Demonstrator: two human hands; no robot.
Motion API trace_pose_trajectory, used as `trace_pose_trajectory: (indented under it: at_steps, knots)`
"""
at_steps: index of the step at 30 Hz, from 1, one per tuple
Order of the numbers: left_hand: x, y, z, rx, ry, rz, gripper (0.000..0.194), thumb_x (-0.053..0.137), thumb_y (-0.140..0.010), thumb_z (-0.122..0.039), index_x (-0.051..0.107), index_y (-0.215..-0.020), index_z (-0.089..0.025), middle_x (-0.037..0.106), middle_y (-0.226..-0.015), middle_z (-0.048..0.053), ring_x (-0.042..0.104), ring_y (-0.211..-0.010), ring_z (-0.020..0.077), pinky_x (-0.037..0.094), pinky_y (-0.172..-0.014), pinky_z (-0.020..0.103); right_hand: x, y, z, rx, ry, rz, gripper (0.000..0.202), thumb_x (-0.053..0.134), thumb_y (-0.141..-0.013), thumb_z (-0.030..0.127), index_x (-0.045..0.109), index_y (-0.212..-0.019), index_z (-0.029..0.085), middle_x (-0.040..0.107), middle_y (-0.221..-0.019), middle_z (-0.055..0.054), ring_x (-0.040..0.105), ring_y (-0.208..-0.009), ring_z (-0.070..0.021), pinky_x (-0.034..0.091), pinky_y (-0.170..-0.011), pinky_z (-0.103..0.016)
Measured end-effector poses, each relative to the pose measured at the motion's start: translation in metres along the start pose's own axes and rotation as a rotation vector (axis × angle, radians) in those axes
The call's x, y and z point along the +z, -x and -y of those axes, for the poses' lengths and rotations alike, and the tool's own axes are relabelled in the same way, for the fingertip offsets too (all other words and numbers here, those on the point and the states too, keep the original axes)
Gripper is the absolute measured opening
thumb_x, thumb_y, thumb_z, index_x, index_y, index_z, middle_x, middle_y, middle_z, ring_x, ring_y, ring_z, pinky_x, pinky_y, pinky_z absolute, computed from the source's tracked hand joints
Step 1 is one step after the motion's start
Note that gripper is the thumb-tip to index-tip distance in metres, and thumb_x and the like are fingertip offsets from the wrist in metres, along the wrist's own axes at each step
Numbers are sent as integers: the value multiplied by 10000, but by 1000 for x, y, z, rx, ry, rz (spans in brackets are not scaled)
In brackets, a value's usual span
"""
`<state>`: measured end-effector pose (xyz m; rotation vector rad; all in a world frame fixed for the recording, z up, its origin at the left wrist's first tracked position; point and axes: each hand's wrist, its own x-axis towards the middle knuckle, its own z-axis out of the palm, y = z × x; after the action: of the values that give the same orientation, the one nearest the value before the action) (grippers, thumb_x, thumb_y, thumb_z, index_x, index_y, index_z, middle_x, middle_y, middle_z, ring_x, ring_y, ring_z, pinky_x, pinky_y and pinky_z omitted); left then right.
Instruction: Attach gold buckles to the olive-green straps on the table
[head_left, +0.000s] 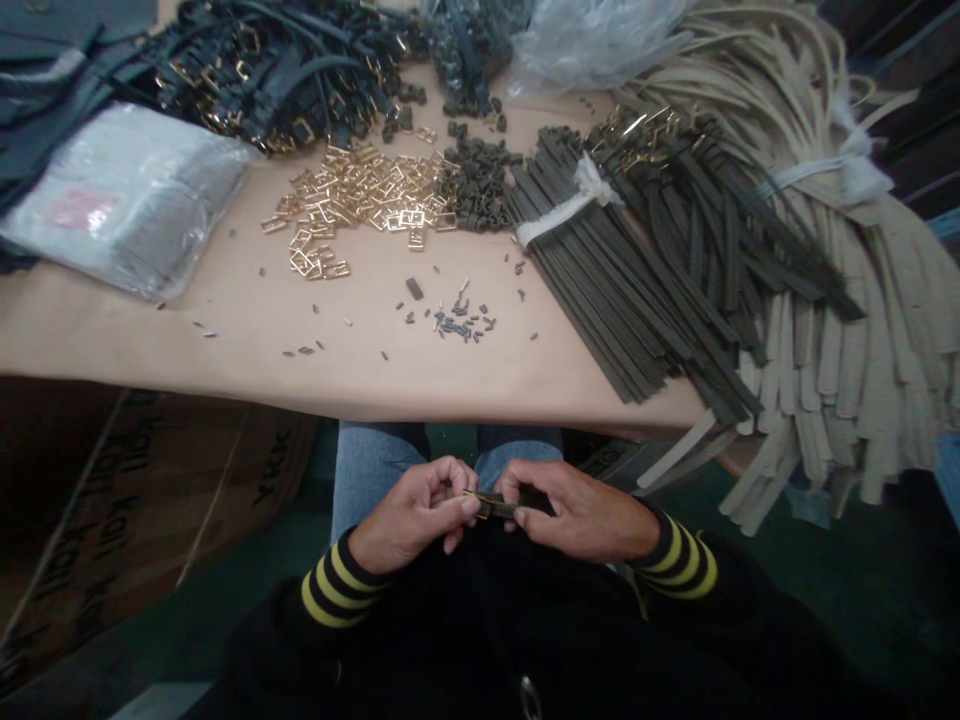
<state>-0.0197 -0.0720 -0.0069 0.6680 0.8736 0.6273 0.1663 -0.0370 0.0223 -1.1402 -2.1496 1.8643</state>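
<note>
Above my lap, in front of the table edge, both hands hold a dark olive strap (499, 508) with a gold buckle (478, 503) at its left end. The fingertips of my left hand (424, 510) pinch the buckle. My right hand (577, 508) is closed on the strap just to the right, thumb and forefinger close to the buckle. The rest of the strap is mostly hidden under the right palm. On the table lie a pile of gold buckles (367, 195), a heap of small dark loops (484, 180) and scattered tiny dark pieces (457, 322).
A tied bundle of olive straps (592, 290) lies right of the small pieces, with beige straps (840, 350) hanging over the table's right edge. Black buckled straps (300, 70) are heaped at the back. A plastic-wrapped packet (127, 200) sits left; a cardboard box (225, 490) stands below.
</note>
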Motion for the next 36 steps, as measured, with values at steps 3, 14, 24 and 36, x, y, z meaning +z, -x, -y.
trace_pose_trajectory:
  at_steps: [3,14,24,36]
  knots:
    - [0,0,-2,17,-17,-31,303,635,-671,-313,382,-625,-152,440,-614,-46,466,-463,40,388,-373,141,1,-3,1,33,58,-3,37,496,-716,190,473,-696,169,482,-588,32,433,-538,-99,333,-513,-195]
    - [-3,-3,2,-51,-11,-74,400,638,-612,-473,399,-700,-164,555,-529,-29,507,-383,65,358,-354,142,2,-9,17,68,308,-67,34,473,-748,175,487,-778,179,597,-732,-30,533,-701,-149,385,-642,-231]
    - [-9,-13,-7,18,44,-126,429,648,-563,-521,502,-641,-125,619,-520,29,505,-371,70,318,-344,155,-15,-25,33,33,440,-46,85,494,-735,151,524,-811,174,598,-775,-41,539,-738,-155,392,-667,-229]
    - [-32,-37,-34,144,119,-284,398,655,-580,-487,464,-597,-138,628,-500,11,488,-312,55,299,-313,133,-77,-81,66,-100,506,-30,209,553,-742,205,534,-949,185,624,-779,-13,571,-696,-133,409,-624,-202]
